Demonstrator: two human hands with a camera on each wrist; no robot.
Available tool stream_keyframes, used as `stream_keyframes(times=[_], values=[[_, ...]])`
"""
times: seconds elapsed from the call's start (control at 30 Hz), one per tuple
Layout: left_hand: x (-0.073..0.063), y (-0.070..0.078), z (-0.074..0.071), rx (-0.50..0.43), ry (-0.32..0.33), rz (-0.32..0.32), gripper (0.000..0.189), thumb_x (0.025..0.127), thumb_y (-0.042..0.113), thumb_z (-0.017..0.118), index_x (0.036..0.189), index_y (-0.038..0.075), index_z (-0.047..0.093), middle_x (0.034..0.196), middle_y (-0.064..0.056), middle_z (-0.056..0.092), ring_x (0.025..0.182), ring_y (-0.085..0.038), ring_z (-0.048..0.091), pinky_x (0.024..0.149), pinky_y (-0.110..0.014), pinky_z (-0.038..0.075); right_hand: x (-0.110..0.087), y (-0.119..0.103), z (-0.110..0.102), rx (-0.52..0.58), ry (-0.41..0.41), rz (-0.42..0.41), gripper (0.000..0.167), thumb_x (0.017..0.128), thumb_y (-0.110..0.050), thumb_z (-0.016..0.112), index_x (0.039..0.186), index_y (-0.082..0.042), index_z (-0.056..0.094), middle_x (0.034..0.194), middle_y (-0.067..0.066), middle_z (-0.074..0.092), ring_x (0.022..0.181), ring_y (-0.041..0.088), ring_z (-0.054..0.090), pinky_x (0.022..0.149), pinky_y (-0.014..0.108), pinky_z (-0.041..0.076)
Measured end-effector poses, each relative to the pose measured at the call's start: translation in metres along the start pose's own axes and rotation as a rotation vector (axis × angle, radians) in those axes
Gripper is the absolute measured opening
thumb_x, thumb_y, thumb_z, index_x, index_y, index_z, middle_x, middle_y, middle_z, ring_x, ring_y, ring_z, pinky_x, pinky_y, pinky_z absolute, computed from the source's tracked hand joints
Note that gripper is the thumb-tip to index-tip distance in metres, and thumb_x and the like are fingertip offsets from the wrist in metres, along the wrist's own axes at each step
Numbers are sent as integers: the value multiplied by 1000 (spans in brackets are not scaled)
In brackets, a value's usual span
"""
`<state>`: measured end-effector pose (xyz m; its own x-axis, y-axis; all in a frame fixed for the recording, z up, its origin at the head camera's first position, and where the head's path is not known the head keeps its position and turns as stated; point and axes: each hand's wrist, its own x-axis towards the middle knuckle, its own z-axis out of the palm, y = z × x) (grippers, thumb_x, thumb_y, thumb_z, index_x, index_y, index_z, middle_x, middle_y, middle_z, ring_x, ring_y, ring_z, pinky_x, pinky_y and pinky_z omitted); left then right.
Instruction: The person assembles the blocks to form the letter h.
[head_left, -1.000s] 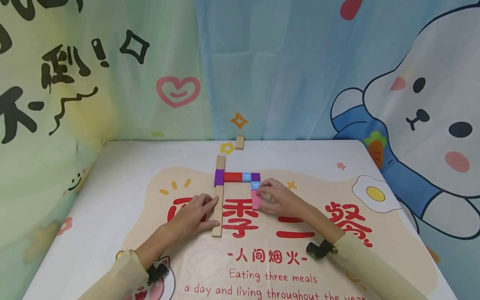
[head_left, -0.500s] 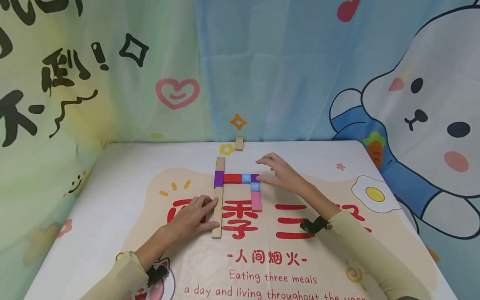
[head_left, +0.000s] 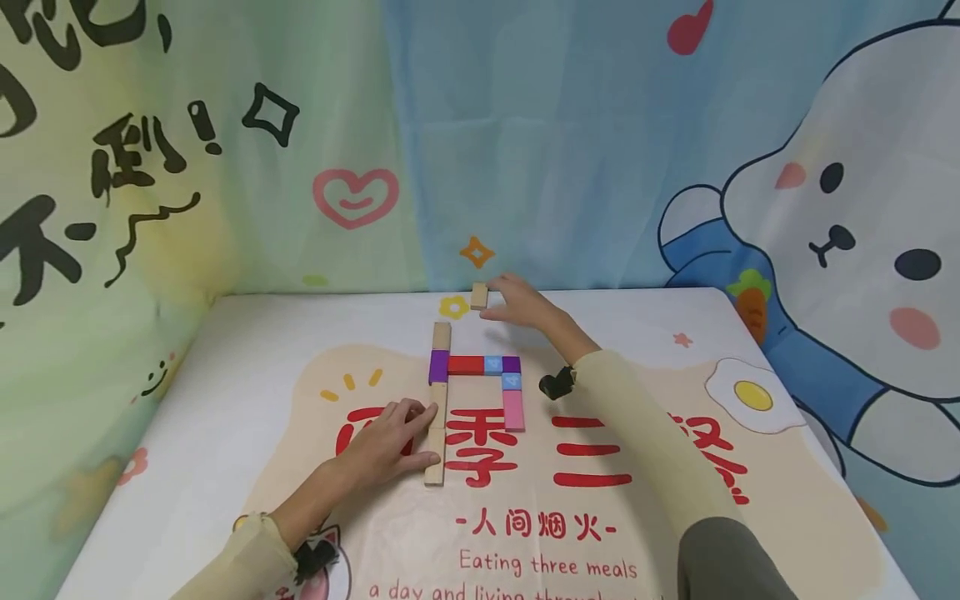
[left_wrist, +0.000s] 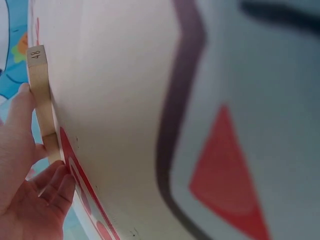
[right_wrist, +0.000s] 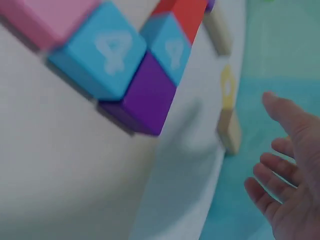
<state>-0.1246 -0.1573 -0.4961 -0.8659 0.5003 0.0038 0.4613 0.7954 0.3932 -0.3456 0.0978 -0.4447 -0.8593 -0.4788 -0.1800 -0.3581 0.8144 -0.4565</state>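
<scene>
My left hand (head_left: 390, 443) rests beside a column of plain wooden blocks (head_left: 436, 450), with thumb and fingertips touching its left side. In the left wrist view the end wooden block (left_wrist: 41, 90) bears the number 48. Farther up the column lies a purple block (head_left: 438, 367). A red block (head_left: 467, 366), a light blue block (head_left: 492, 366) and a small purple block (head_left: 512, 364) extend rightward from it. Another light blue block (head_left: 512, 382) and a pink block (head_left: 513, 411) turn toward me. My right hand (head_left: 525, 302) reaches, fingers spread, beside a lone wooden block (head_left: 479, 296).
The blocks lie on a printed tablecloth (head_left: 600, 533) with red characters. The lone block is close to the table's back edge. A printed curtain (head_left: 555, 167) hangs directly behind that edge.
My right hand has left the pink block and moved away from me to the lone wooden block at the back. My left hand stays at the column. The view has tilted up slightly.
</scene>
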Motion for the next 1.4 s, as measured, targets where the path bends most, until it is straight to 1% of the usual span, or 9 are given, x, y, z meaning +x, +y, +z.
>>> stream_keyframes(times=[0.17, 0.33, 0.47, 0.6, 0.7, 0.9, 1.0, 1.13, 1.4], values=[[-1, 0, 2, -14, -10, -10, 78, 85, 51, 68, 149, 15, 40, 133, -5, 49, 114, -16, 46, 80, -26, 54, 23, 3, 7, -66, -25, 107, 73, 92, -34, 65, 150, -5, 32, 157, 17, 28, 146, 32, 26, 118, 48, 27], [-2, -2, 2, -5, -11, 9, 78, 87, 51, 66, 149, 15, 39, 133, -5, 49, 112, -14, 45, 79, -24, 53, 32, 9, 17, -132, -24, 121, 70, 93, -36, 64, 150, -8, 33, 156, 16, 30, 145, 32, 29, 116, 48, 30], [-2, -3, -1, 4, -2, 3, 78, 86, 51, 67, 149, 15, 39, 133, -4, 49, 110, -13, 45, 77, -23, 52, 36, 7, 20, -92, 1, 99, 69, 93, -35, 64, 150, -10, 34, 156, 16, 31, 145, 33, 29, 116, 50, 30], [-2, -3, -4, -3, -6, 0, 78, 86, 51, 67, 149, 14, 39, 133, -5, 49, 110, -13, 45, 77, -23, 52, 41, 6, 22, -85, 30, 36, 55, 92, -32, 66, 138, -7, 48, 138, 15, 50, 128, 29, 45, 109, 44, 39], [-2, -3, -4, -10, -10, -1, 78, 86, 50, 67, 149, 14, 39, 133, -5, 49, 111, -14, 45, 78, -23, 52, 44, 5, 25, -99, 35, 19, 44, 92, -28, 67, 127, -4, 55, 123, 13, 57, 113, 26, 50, 100, 40, 44], [-1, -3, -1, -14, -14, 3, 78, 86, 51, 67, 150, 15, 38, 133, -5, 49, 110, -14, 45, 78, -24, 52, 50, 3, 32, -105, 29, 97, 54, 93, -29, 65, 137, -3, 49, 138, 14, 52, 128, 28, 48, 109, 41, 40], [-2, -3, 1, -9, -16, -3, 78, 86, 51, 67, 149, 15, 39, 133, -5, 49, 111, -14, 46, 78, -24, 52, 52, 1, 35, -69, 24, 114, 44, 94, -28, 63, 128, -2, 52, 123, 14, 57, 113, 26, 52, 100, 38, 44], [-2, -3, 0, -1, -6, -18, 78, 85, 51, 68, 149, 16, 39, 133, -4, 49, 112, -15, 46, 79, -26, 53, 54, -1, 36, -16, 41, 101, 30, 95, -23, 62, 113, -3, 51, 102, 10, 53, 94, 23, 46, 85, 36, 42], [-1, -4, -2, -3, -18, 11, 78, 87, 52, 66, 149, 15, 39, 133, -6, 49, 111, -15, 46, 76, -23, 52, 58, -5, 32, -31, 46, 144, 33, 91, -23, 68, 112, -4, 50, 107, 11, 55, 97, 23, 47, 88, 36, 44]])
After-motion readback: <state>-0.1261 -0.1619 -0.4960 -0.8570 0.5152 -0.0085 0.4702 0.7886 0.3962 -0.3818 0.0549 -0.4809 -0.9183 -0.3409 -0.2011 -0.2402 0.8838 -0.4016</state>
